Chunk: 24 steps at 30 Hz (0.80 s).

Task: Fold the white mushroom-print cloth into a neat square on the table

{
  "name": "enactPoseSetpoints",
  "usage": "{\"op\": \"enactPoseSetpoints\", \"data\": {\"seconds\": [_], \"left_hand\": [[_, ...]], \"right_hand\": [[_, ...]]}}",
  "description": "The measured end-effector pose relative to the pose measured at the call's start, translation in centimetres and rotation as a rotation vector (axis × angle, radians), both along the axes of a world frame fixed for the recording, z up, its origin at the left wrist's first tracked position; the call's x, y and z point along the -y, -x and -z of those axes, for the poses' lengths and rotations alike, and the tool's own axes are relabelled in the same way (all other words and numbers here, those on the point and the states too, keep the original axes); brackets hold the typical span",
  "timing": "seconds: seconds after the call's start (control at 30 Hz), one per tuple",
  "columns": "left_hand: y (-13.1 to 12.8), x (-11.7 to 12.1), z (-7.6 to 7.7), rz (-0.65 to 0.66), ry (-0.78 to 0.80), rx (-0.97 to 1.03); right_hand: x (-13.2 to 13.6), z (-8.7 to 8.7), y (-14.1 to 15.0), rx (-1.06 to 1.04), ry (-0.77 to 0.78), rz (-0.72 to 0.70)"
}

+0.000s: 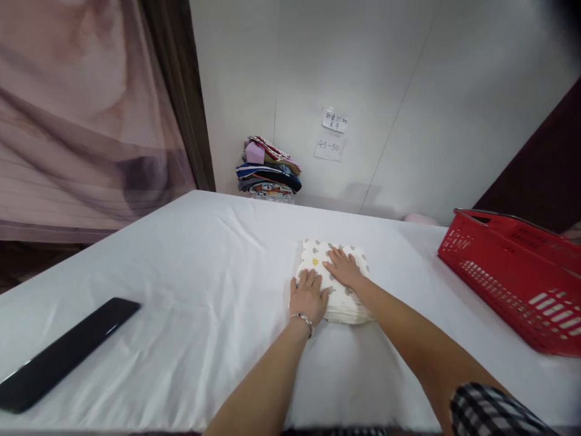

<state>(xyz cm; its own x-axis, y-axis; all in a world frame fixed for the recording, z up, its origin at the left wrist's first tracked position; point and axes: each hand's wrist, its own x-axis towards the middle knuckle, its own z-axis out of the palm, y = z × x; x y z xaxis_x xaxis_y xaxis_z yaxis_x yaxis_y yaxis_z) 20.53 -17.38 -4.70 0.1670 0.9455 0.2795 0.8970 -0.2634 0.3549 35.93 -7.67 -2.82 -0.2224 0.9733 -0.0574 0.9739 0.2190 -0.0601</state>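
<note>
A folded cloth (338,297), cream with small grey motifs and a yellow one, lies as a thick layered square on the white-covered table. My left hand (309,297) rests flat on its near left part, fingers spread, a bracelet at the wrist. Toward the far right of the same cloth, my right hand (344,267) lies palm down with its fingers stretched out. Both hands touch the top of the cloth, and neither is closed round it. Folded layers show along the near edge; the parts under my palms are hidden.
A red plastic basket (508,266) stands at the table's right side. On the left lies a long black flat object (68,351). Behind the far edge rises a stack of folded fabrics (269,172), near paper signs (329,146) on the wall. A pink curtain (86,109) hangs at left.
</note>
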Motion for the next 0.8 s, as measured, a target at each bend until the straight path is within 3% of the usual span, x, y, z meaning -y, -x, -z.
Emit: {"op": "enactPoseSetpoints", "data": {"seconds": [0.13,0.3,0.47,0.8], "left_hand": [[0.1,0.1,-0.2,-0.004,-0.005,0.001],[0.0,0.0,0.0,0.004,-0.024,-0.01],[0.0,0.0,0.0,-0.011,-0.023,-0.015],[0.1,-0.1,0.0,-0.005,-0.003,-0.004]], "right_hand": [[0.3,-0.4,-0.3,-0.001,-0.014,-0.031],[1.5,0.3,-1.8,0.038,-0.132,0.112],[1.6,0.8,-1.9,0.048,-0.121,0.094],[2.2,0.1,-2.2,0.04,-0.047,0.096]]}}
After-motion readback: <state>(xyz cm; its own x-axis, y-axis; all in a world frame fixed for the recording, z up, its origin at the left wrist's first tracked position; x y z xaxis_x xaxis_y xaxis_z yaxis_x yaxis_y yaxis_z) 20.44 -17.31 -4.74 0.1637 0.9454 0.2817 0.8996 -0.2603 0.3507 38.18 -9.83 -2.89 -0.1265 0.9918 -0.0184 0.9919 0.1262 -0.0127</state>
